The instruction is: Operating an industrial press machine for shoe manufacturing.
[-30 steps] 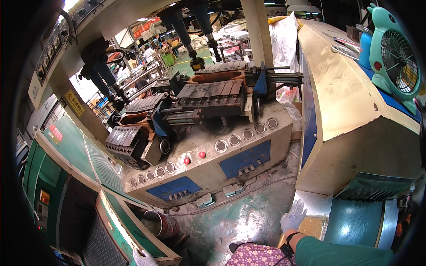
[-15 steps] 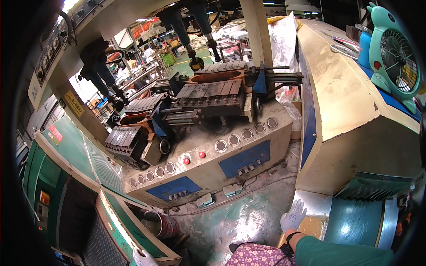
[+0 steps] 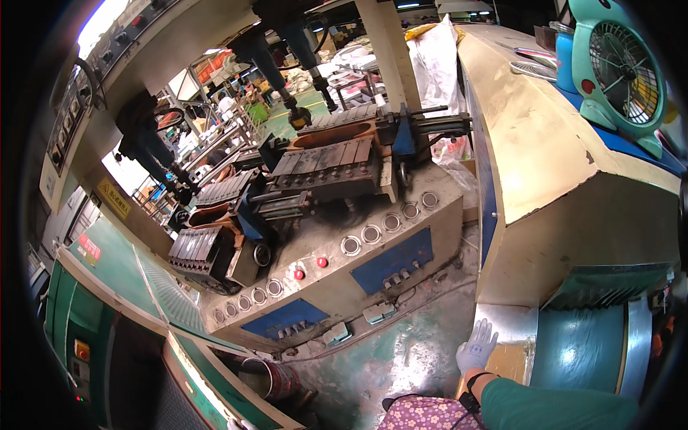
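The right hand [image 3: 476, 346], gloved in white with fingers apart and empty, rests as before beside the machine's grey control panel [image 3: 373, 251]; the left hand is out of view.

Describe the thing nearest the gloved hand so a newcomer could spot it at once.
Start at the big beige machine housing on the right. Beneath its overhang sits a teal curved guard. The right hand hangs beside a shiny metal panel, the only bright bare-metal surface there.
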Motion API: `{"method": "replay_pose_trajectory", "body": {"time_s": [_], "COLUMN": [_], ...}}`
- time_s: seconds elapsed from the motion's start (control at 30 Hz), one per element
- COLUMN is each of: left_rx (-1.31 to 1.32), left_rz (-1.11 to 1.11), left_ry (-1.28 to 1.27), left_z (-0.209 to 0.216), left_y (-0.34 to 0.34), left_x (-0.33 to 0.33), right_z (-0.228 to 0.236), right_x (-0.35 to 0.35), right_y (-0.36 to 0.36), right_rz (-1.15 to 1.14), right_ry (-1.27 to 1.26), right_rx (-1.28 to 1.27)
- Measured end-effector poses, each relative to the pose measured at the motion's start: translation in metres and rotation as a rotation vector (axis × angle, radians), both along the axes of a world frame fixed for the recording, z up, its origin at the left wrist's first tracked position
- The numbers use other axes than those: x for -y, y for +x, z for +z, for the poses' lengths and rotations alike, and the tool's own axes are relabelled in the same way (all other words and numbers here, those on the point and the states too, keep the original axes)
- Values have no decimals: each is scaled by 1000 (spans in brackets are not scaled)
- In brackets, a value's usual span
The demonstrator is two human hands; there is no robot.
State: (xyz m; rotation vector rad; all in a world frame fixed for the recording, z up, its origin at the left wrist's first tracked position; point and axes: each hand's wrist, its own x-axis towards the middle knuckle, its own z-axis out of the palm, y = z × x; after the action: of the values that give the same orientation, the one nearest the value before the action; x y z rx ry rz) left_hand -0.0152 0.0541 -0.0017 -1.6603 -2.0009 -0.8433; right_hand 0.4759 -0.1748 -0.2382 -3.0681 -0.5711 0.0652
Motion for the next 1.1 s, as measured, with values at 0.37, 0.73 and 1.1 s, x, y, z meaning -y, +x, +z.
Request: {"method": "replay_pose_trajectory", "body": {"time_s": [0.37,0.73,1.1], "left_rx": [18,-47,5], "left_rz": [-38,-53,89], "left_ry": [-15,41,-112], "left_z": [4,-3,-29], "left_y": [10,4,-17], "left_x": [-3,-3,-17], "right_z": [10,11,14], "right_x": [-1,-1,1], "right_y": [0,1,4], "right_rz": [-22,-8,-31], "right_ry": [35,-56,-47], "right_rx": [-68,-51,-64]}}
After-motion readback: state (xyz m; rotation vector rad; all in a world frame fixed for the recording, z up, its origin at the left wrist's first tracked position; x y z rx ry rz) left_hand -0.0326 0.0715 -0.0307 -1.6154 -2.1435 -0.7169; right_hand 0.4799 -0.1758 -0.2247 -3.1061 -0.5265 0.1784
